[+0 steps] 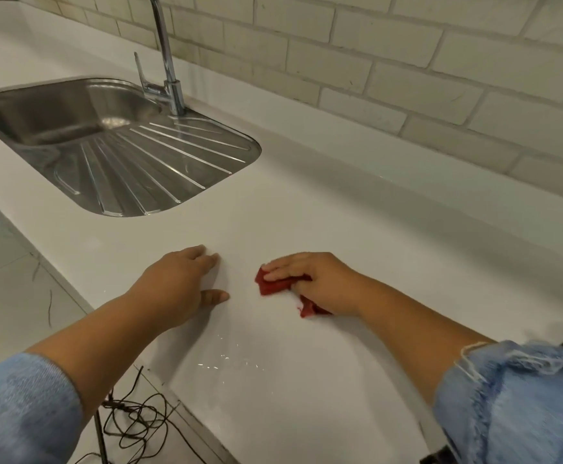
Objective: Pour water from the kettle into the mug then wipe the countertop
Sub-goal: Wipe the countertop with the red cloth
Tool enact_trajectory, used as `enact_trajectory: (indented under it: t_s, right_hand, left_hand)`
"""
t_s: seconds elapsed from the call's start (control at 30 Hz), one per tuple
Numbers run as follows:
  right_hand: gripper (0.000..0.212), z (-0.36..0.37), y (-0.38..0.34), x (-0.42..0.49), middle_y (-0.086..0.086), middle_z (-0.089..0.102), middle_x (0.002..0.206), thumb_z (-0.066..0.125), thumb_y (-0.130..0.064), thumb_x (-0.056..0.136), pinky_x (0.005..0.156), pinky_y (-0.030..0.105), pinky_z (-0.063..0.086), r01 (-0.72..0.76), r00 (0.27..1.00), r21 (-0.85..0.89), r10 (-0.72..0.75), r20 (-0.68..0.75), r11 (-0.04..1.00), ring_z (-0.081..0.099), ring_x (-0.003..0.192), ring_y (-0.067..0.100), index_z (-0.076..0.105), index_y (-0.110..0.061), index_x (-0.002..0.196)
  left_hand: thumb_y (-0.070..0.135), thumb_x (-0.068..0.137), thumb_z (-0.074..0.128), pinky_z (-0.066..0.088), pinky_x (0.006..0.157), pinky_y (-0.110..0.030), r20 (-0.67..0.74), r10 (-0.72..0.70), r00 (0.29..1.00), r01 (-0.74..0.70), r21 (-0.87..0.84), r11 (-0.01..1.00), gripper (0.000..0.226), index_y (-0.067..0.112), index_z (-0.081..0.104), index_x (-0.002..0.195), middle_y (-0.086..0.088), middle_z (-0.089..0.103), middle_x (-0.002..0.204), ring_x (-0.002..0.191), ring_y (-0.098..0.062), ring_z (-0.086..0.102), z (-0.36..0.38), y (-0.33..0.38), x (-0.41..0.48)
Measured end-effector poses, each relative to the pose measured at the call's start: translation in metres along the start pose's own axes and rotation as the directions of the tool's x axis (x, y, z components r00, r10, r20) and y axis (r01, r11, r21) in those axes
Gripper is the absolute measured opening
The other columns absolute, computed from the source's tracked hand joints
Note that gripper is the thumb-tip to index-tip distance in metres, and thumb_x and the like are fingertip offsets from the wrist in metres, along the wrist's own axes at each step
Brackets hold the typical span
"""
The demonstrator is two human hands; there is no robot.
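Red cloth (268,285) is gripped by the right hand (320,279), left hand (173,286) spread flat; droplets (230,360) on the countertop (340,212) are seen behind both, toward the body.

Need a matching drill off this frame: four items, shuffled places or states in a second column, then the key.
Column one:
1. left hand
2. red cloth
3. sink
4. water droplets

Column two:
A. steel, set in the countertop, far left
B. under the right hand
C. flat on the countertop, holding nothing
D. on the countertop by the near edge, between the forearms

Pairs: 1-C, 2-B, 3-A, 4-D
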State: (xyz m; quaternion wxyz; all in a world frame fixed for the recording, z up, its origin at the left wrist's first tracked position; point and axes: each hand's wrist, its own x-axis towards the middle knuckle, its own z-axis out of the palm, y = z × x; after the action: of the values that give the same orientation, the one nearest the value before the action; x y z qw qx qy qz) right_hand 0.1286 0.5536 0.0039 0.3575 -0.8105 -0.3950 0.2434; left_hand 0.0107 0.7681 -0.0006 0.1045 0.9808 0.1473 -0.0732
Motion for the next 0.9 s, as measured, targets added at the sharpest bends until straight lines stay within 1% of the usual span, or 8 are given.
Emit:
enact_trajectory:
  t_s: [0.13,0.23,0.33,0.43,0.5,0.7,0.8,0.9]
  right_hand:
    - [0.049,-0.039,0.003,-0.048,-0.004,0.063,0.124,0.05,0.015,0.079,0.078,0.002,0.04,-0.046,0.952,0.201,0.104,-0.288,0.979,0.059,0.098,-0.009,0.069,-0.016,0.111]
    - [0.048,-0.074,0.035,-0.094,0.002,0.065,0.121,0.05,0.014,0.08,0.071,0.0,0.043,-0.126,0.691,0.3,0.301,-0.657,0.945,0.064,0.094,0.007,0.068,-0.019,0.11]
    - [0.048,-0.069,0.072,-0.139,0.002,0.059,0.126,0.044,0.007,0.088,0.06,0.022,0.057,-0.405,0.471,0.415,0.575,-0.669,0.814,0.068,0.08,0.018,0.061,-0.022,0.123]
    - [0.049,-0.033,0.081,-0.159,-0.005,0.038,0.148,0.047,-0.007,0.093,0.108,0.031,0.038,-0.61,0.569,0.02,0.455,-0.685,0.792,0.041,0.131,0.017,0.044,-0.02,0.14]
    - [0.049,-0.004,0.065,-0.152,-0.005,0.036,0.15,0.047,-0.004,0.092,0.115,0.025,0.023,-0.56,0.633,-0.072,0.37,-0.679,0.826,0.031,0.137,0.013,0.046,-0.018,0.139]
    - [0.05,0.073,-0.02,-0.12,-0.003,0.041,0.143,0.044,0.012,0.088,0.093,-0.009,0.02,-0.26,0.833,0.105,0.278,-0.479,0.96,0.029,0.105,-0.033,0.052,-0.011,0.132]
    - [0.052,0.064,-0.037,-0.136,-0.013,0.052,0.134,0.041,0.011,0.089,0.094,0.017,0.047,-0.222,0.79,0.385,0.396,-0.467,0.896,0.058,0.101,-0.006,0.061,-0.021,0.124]
    - [0.047,0.03,-0.038,-0.184,-0.018,0.06,0.121,0.051,0.007,0.087,0.072,0.007,0.048,-0.188,0.67,0.466,0.46,-0.583,0.864,0.061,0.085,-0.015,0.068,-0.029,0.112]
  left_hand:
    - [0.066,0.079,0.051,0.03,0.11,-0.037,0.011,0.001,1.0,-0.001,0.011,1.0,0.08,0.028,0.026,0.145,0.002,0.02,0.157,0.141,-0.024,0.025,0.0,-0.001,0.001]
    - [0.066,0.08,0.049,0.029,0.11,-0.038,0.018,-0.003,1.0,0.003,0.02,1.0,0.08,0.028,0.024,0.146,0.001,0.018,0.157,0.141,-0.025,0.024,0.001,-0.001,0.002]
    - [0.065,0.08,0.048,0.028,0.111,-0.038,0.017,0.004,1.0,-0.005,0.027,1.0,0.08,0.027,0.023,0.146,0.001,0.018,0.157,0.141,-0.025,0.025,0.002,-0.001,0.002]
    - [0.065,0.081,0.046,0.028,0.111,-0.038,0.018,0.01,1.0,-0.011,0.038,0.999,0.079,0.027,0.023,0.146,0.0,0.018,0.157,0.141,-0.026,0.025,0.003,-0.003,0.002]
    - [0.065,0.082,0.045,0.028,0.111,-0.038,0.017,0.01,1.0,-0.011,0.047,0.999,0.079,0.027,0.022,0.146,0.0,0.018,0.157,0.141,-0.026,0.025,0.004,-0.003,0.002]
    - [0.064,0.083,0.043,0.028,0.111,-0.04,0.016,0.011,1.0,-0.012,0.06,0.998,0.078,0.025,0.021,0.147,-0.001,0.016,0.158,0.142,-0.025,0.024,0.003,-0.001,-0.001]
    - [0.063,0.084,0.041,0.027,0.111,-0.041,0.017,0.024,1.0,-0.024,0.054,0.998,0.077,0.024,0.02,0.147,-0.002,0.015,0.158,0.142,-0.025,0.022,0.003,-0.002,-0.002]
    - [0.062,0.086,0.041,0.027,0.113,-0.041,0.012,0.03,0.999,-0.031,0.052,0.998,0.076,0.023,0.02,0.147,-0.002,0.015,0.158,0.143,-0.024,0.021,0.005,-0.003,-0.003]
